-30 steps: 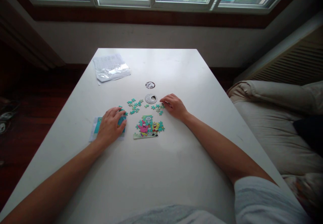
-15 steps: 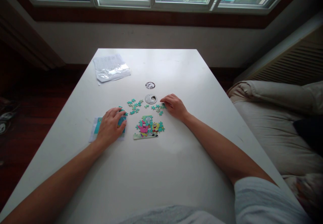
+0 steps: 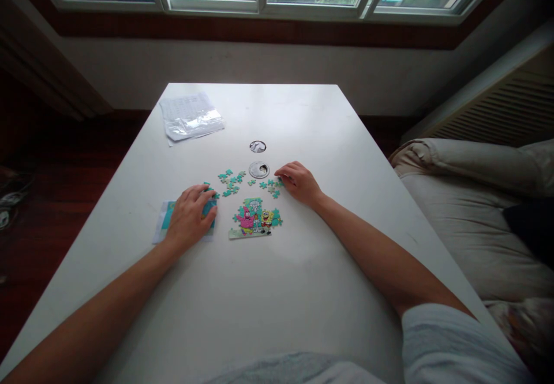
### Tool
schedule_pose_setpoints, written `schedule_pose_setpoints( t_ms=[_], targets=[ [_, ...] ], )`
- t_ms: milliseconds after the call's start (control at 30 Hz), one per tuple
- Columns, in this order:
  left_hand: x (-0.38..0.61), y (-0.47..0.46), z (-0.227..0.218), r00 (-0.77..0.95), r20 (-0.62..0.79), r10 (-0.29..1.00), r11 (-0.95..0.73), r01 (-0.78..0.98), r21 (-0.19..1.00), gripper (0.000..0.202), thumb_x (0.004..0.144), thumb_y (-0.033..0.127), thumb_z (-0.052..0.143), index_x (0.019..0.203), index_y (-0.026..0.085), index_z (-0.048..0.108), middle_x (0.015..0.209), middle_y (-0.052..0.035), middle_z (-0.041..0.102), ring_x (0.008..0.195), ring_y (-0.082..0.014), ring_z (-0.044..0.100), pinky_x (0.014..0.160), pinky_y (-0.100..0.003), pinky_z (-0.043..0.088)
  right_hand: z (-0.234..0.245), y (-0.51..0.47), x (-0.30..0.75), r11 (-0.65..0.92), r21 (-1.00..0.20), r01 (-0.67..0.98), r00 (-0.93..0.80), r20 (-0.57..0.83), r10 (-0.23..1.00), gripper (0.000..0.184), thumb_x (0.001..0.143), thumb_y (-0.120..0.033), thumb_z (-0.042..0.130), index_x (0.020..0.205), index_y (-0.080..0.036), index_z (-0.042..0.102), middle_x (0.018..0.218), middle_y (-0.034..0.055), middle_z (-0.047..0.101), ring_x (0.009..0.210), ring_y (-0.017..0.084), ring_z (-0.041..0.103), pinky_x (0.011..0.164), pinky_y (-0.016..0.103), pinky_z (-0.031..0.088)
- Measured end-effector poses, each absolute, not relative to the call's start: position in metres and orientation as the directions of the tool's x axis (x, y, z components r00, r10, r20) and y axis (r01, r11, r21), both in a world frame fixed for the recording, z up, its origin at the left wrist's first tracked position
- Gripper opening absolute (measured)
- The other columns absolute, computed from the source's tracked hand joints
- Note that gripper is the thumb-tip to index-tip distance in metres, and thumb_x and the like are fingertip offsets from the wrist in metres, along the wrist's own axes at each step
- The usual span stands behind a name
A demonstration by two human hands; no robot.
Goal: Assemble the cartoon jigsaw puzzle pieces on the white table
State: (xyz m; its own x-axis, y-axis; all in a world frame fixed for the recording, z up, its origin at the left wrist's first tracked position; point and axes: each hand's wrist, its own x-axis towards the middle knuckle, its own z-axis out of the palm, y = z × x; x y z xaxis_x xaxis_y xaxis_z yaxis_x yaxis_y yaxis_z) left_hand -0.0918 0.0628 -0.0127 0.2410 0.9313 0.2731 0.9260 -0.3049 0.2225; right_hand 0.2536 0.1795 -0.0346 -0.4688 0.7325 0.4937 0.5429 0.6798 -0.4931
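A partly joined jigsaw puzzle with pink and yellow cartoon figures lies flat between my hands. My left hand rests on a blue picture card, fingers apart, its fingertips by a few teal pieces. Beyond the joined part is a scatter of loose teal jigsaw pieces. To the right, my right hand lies on the table beside another small group of pieces. Its fingers are loosely bent with the index finger stretched out, and I see nothing held in it. The palm side is hidden.
The white table stands below a window. A clear plastic bag with paper lies at its far left. Two round fittings are set in the tabletop behind the pieces. A light sofa is on the right.
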Motion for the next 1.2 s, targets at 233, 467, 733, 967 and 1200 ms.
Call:
schedule_pose_setpoints(
  t_ms=[233,467,733,967,1200],
  targets=[
    [-0.091,0.062,-0.012,0.231,0.270,0.935,-0.297,0.925,0.237,0.033,0.095,0.035,0.051,0.124,0.023,0.063,0.139,-0.0091,0.057,0.133,-0.0297,0.047,0.117,-0.049,0.037,-0.034,0.179,0.253,0.675,-0.498,0.544,-0.467,0.489,0.737,0.025,0.092,-0.010,0.055,0.099,-0.025,0.074,0.096,0.0050,0.073,0.094,0.023,0.060,0.084,0.039,0.051],
    [-0.091,0.062,-0.011,0.241,0.263,0.934,-0.306,0.921,0.240,0.033,0.095,0.033,0.052,0.126,0.027,0.063,0.141,-0.0073,0.056,0.135,-0.0296,0.046,0.118,-0.050,0.036,-0.033,0.178,0.253,0.675,-0.499,0.543,-0.467,0.489,0.737,0.024,0.092,-0.012,0.055,0.099,-0.025,0.074,0.096,0.0054,0.073,0.094,0.024,0.060,0.084,0.040,0.052],
    [-0.098,0.064,-0.012,0.110,0.304,0.946,-0.187,0.954,0.236,0.039,0.095,0.036,0.052,0.132,0.023,0.059,0.138,-0.0095,0.058,0.130,-0.0301,0.050,0.115,-0.049,0.037,-0.032,0.178,0.253,0.679,-0.487,0.549,-0.476,0.486,0.733,0.024,0.092,-0.011,0.055,0.099,-0.025,0.073,0.095,0.0053,0.073,0.094,0.024,0.060,0.083,0.039,0.052],
    [-0.102,0.066,-0.012,0.099,0.303,0.948,-0.172,0.959,0.225,0.027,0.095,0.035,0.054,0.116,0.024,0.065,0.137,-0.0086,0.059,0.130,-0.0299,0.050,0.113,-0.049,0.038,-0.032,0.177,0.253,0.683,-0.486,0.545,-0.474,0.493,0.730,0.023,0.092,-0.012,0.056,0.098,-0.025,0.073,0.095,0.0050,0.073,0.094,0.024,0.061,0.083,0.039,0.052],
    [-0.097,0.064,-0.008,0.138,0.301,0.943,-0.212,0.951,0.227,0.024,0.094,0.034,0.054,0.113,0.027,0.067,0.136,-0.0064,0.060,0.129,-0.0290,0.051,0.113,-0.049,0.038,-0.032,0.177,0.253,0.679,-0.492,0.544,-0.472,0.490,0.733,0.022,0.092,-0.013,0.057,0.099,-0.026,0.073,0.096,0.0052,0.073,0.094,0.024,0.061,0.083,0.039,0.052]
  ],
)
